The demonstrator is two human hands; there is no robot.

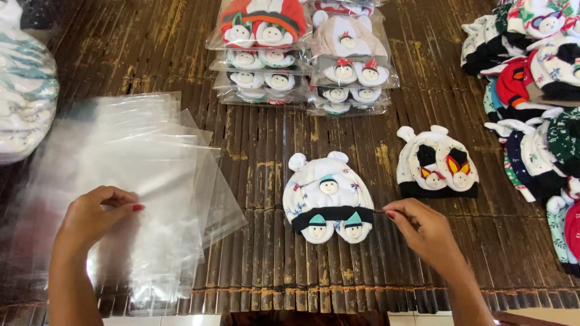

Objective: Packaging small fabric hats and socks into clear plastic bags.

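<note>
From the head camera, the left hand lies with curled fingers on the pile of clear plastic bags, pinching the top one, on the left of the bamboo mat. The right hand pinches the right edge of the white baby hat set (with small doll faces), lying at the mat's middle. A second hat set lies just beside it, and packed sets are stacked beyond.
</note>
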